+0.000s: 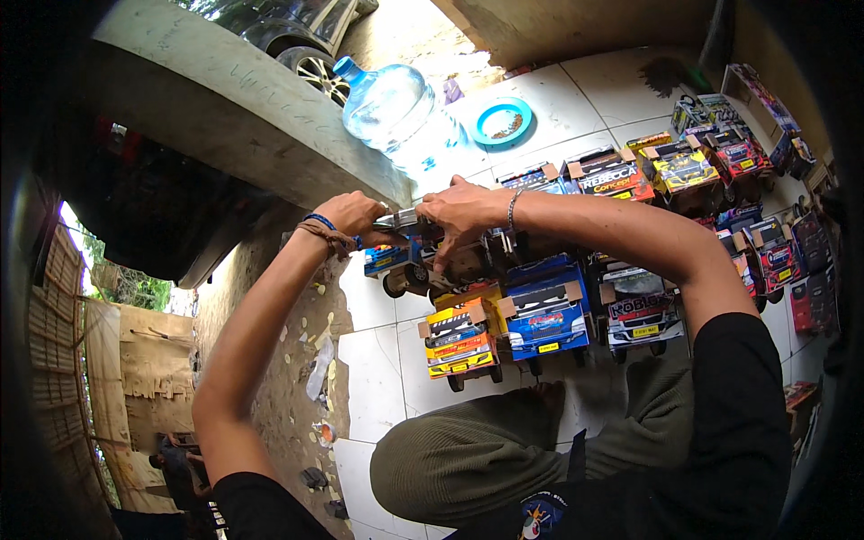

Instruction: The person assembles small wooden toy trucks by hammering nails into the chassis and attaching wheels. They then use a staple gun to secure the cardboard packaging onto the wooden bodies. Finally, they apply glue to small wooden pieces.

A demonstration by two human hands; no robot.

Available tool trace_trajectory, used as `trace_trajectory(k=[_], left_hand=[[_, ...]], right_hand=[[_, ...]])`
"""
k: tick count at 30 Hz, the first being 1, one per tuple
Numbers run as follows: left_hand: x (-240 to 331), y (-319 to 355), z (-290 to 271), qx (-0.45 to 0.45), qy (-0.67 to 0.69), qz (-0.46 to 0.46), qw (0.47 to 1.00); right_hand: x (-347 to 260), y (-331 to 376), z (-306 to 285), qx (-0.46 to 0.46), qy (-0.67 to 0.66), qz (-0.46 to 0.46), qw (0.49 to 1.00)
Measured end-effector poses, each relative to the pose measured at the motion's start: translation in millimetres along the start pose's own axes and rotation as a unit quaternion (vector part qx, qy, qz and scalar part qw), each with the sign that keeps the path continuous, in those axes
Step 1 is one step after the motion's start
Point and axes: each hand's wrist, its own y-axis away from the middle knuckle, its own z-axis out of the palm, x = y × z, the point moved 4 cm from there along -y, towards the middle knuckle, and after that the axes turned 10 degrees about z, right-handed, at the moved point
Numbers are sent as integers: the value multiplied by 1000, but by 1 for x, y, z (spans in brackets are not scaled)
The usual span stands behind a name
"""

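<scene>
Left hand [353, 214] closed on pliers [396, 220]; right hand [461, 212] gripping toy truck [423, 261], held above tiled floor [378, 369] beside parked trucks [540, 315]; risk: pliers slipping, tearing the cardboard body

**What the view keeps back**

The left hand [353, 216] and right hand [461, 214] close over a small metal tool [396, 220], so its shape cannot be told. The toy truck [423, 265] beneath them is half covered by the right hand's fingers. A parked car [301, 36] is cut off by the top edge (only a wheel and some bodywork show). The trucks at the right rim [810, 297] blur into shadow. What lies in the blue bowl [503, 122] is too small to tell.
</scene>
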Motion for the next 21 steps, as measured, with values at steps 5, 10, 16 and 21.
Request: trace_trajectory(k=[5,10,16,21], left_hand=[[-2,-7,0,-18,-12,3,1000],[-4,-10,1,-40,-27,-6,999],[-5,-11,2,-30,-13,-1,999],[-8,-14,4,-10,4,5,1000]], right_hand=[[4,-2,2,1,-14,17,1000],[4,-1,2,22,-36,1,999],[7,-4,4,18,-39,3,999],[7,-5,5,29,-38,-1,999]])
